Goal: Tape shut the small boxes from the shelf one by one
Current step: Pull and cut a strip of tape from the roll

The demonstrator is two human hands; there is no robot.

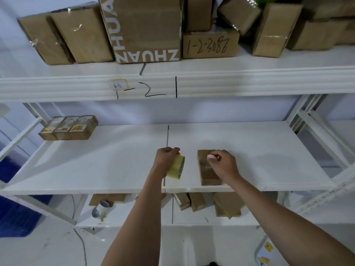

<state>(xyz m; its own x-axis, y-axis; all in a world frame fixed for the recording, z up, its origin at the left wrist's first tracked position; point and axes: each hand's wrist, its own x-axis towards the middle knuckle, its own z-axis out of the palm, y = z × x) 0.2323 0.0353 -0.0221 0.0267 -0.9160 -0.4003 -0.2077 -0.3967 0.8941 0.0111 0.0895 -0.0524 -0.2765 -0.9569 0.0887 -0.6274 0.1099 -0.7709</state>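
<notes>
While the white metal shelving unit fills nearly the whole view, the work sits at the front of its middle shelf board, where 1 small brown cardboard box lies flat near the front edge, just right of the board's centre seam. By my reading, this box is mid-taping: the right hand rests on its far end with the fingers curled and the thumb tip pressed against them, pinching something too blurred to name, possibly a tape end. The left hand grips a roll of clear yellowish packing tape just left of the box, apart from it. No strip shows between roll and box, so the next move probably calls for drawing tape across the box's seam and pressing it down.

At the back left of the same board stand 3 labelled small boxes side by side, well apart from the hands. Whether they are sealed cannot be told. The lower shelf's boxes are partly hidden by the board and the forearms. The held box's flaps are smeared by motion blur.
</notes>
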